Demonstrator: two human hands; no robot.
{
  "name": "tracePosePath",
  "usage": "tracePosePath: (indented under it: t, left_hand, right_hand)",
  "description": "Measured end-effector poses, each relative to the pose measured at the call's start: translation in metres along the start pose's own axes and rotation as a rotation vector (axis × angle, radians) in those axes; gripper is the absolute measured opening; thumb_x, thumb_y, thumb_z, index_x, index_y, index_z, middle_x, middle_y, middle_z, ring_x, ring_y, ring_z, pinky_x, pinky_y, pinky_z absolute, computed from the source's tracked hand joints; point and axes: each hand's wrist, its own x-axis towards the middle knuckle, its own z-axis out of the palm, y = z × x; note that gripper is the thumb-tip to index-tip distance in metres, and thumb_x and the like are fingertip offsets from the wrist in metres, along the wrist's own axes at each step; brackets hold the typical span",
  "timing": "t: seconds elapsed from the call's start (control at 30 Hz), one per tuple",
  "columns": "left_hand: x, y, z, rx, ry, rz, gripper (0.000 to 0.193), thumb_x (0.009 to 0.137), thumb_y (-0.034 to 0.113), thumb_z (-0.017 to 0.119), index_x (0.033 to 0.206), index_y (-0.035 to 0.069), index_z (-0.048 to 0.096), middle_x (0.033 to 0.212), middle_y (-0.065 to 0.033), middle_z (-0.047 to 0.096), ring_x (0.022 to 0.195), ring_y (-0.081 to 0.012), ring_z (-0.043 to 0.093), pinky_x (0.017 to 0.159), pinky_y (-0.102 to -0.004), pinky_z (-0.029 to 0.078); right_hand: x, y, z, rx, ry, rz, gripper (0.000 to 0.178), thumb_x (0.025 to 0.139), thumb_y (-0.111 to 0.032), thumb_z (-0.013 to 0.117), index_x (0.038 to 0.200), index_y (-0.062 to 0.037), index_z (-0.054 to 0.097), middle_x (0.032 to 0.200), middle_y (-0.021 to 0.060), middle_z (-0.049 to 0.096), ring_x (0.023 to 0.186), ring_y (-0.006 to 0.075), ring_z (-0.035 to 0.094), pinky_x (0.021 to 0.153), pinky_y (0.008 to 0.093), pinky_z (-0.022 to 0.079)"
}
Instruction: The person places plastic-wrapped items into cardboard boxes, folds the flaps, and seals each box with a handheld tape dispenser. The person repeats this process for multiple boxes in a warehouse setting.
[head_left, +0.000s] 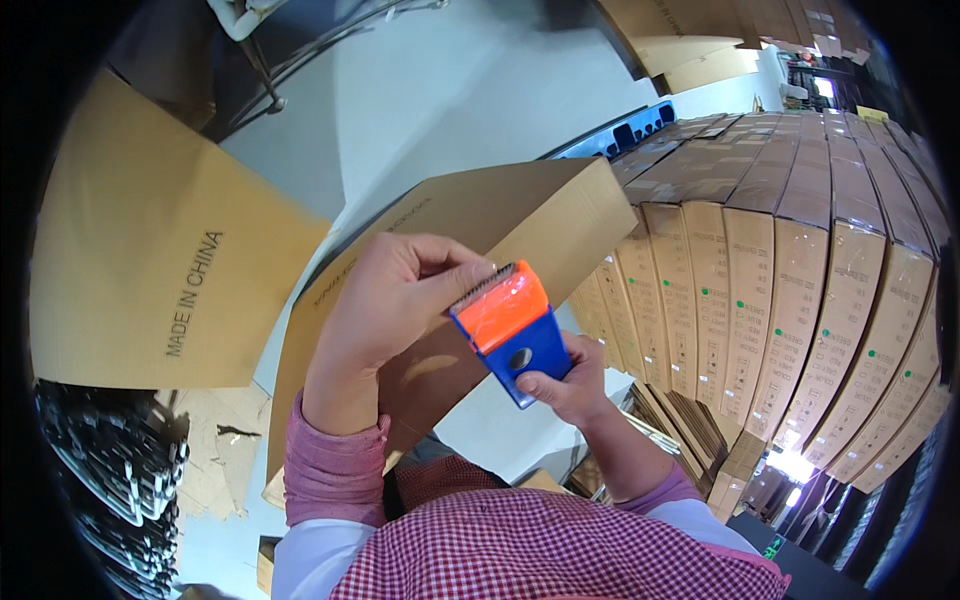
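A tape dispenser (520, 340) with a blue body, an orange cover and a toothed metal edge is tilted in front of my chest. My right hand (572, 385) grips its blue lower end, thumb across the near face. At the toothed edge, my left hand (400, 295) has thumb and fingers pinched together. Whatever lies between those fingertips is too small to make out. Behind and below both hands stands a large flat brown carton (500, 215), partly hidden by my left arm.
Another carton (150, 250) stands at the left, above stacked black-and-metal parts (120, 490). A long row of upright cartons (760, 290) fills the right side. Beyond the middle carton lies a blue plastic rack (620, 130). Flat cardboard pieces (680, 430) lean below the row.
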Motion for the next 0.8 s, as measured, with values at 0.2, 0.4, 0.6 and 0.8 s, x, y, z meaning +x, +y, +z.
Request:
tracePosePath:
  t: [0.2,0.4,0.6,0.8]
  left_hand:
    - [0.008,-0.018,0.01,0.245,0.232,0.067,0.014,0.091,0.01,0.066,0.094,-0.001,0.073,0.068,-0.0063,0.068,0.062,-0.0066,0.06,0.059,-0.0233,0.048]
    - [0.012,-0.006,-0.008,0.258,0.705,0.076,0.018,0.093,0.015,0.064,0.088,-0.002,0.07,0.062,-0.0031,0.062,0.056,-0.0092,0.056,0.054,-0.0264,0.045]
    - [0.017,-0.015,-0.03,0.517,0.555,0.032,0.018,0.094,0.017,0.063,0.088,0.002,0.069,0.062,-0.0028,0.061,0.052,-0.0101,0.053,0.053,-0.0278,0.044]
    - [0.027,-0.029,-0.056,0.867,0.717,0.241,0.019,0.095,0.021,0.063,0.091,0.003,0.069,0.064,-0.0035,0.063,0.052,-0.0111,0.056,0.054,-0.0279,0.046]
  right_hand:
    - [-0.005,-0.009,0.002,0.137,0.209,0.151,0.036,0.088,-0.031,0.078,0.101,0.0021,0.07,0.079,0.0017,0.066,0.07,0.0066,0.058,0.063,0.023,0.047]
    - [-0.034,-0.012,-0.025,-0.217,0.172,0.248,0.033,0.084,-0.029,0.079,0.085,0.0019,0.069,0.068,0.0001,0.062,0.062,0.0057,0.053,0.055,0.0244,0.043]
    - [-0.08,0.004,-0.049,-0.161,0.074,0.348,0.033,0.079,-0.027,0.083,0.082,0.0014,0.068,0.066,-0.0009,0.062,0.061,0.0047,0.052,0.053,0.0232,0.043]
    - [-0.08,0.025,-0.049,-0.262,0.053,0.336,0.031,0.078,-0.024,0.084,0.084,0.0024,0.068,0.067,0.0023,0.064,0.061,0.0067,0.055,0.054,0.0241,0.045]
